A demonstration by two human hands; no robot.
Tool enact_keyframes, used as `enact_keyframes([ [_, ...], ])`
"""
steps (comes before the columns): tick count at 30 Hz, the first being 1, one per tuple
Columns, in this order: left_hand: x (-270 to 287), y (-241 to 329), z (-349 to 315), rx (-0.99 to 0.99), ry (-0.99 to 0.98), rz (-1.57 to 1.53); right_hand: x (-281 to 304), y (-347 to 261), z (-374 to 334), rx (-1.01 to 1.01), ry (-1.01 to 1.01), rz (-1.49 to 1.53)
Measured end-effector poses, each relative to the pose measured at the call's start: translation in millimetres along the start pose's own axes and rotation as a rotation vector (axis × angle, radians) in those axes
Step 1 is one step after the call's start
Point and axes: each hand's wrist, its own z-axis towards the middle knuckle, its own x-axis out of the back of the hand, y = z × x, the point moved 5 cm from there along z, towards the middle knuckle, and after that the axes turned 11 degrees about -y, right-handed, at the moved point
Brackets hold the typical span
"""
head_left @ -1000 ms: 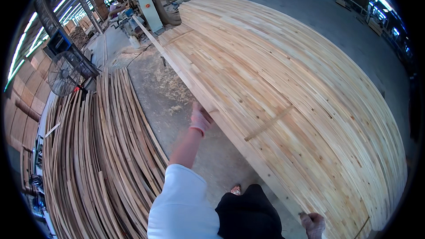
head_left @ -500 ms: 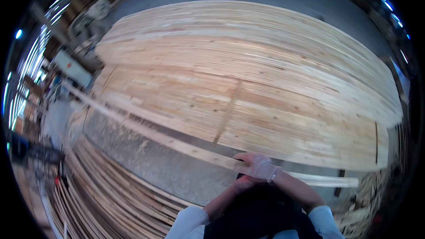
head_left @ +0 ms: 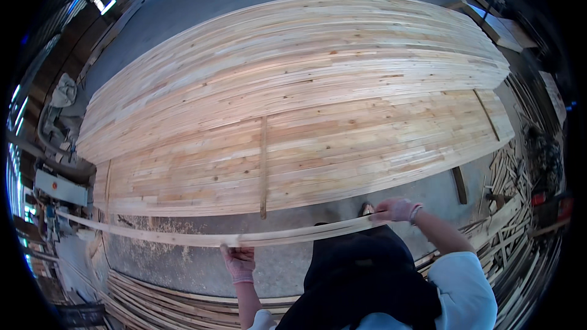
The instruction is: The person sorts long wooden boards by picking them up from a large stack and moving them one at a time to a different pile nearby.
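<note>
A long, narrow wooden strip spans in front of me from the far left to my right hand, above the concrete floor. My left hand, in a pale knit glove, is closed on its near edge around mid-length, fingers reaching beneath the wood. My right hand, gloved as well, grips the strip's right end. Beyond lies a broad stack of jointed pale boards, with knots and streaks on its surface. Across its lower layer sits a thin wooden batten, its near end jutting past the stack's edge.
Loose wood strips lie in a pile near me at the left. Scrap wood pieces cover the floor at the right, near a dark wooden bearer. A pale machine cabinet stands at the far left. Sawdust is scattered below the strip.
My hands were close together at the strip; now they are spread apart along it, right hand out at its end. The whole view has turned, so the board stack appears tilted differently.
</note>
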Motion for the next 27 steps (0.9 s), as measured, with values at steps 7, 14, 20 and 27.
enact_keyframes([
  [7, -53, -137, -23, 0.482, -0.493, 0.279, -16, -125, 73, 0.397, -0.030, -0.153],
  [14, -79, -141, -4, 0.169, -0.092, 0.130, 40, -129, 106, 0.532, 0.072, -0.352],
  [20, -30, -61, 25, -0.339, 0.109, -0.142, 95, -7, 128, 0.240, -0.068, -0.329],
  [27, -110, -138, 91, -0.218, 0.474, -0.157, 256, 127, 166, -0.041, 0.137, -0.154],
])
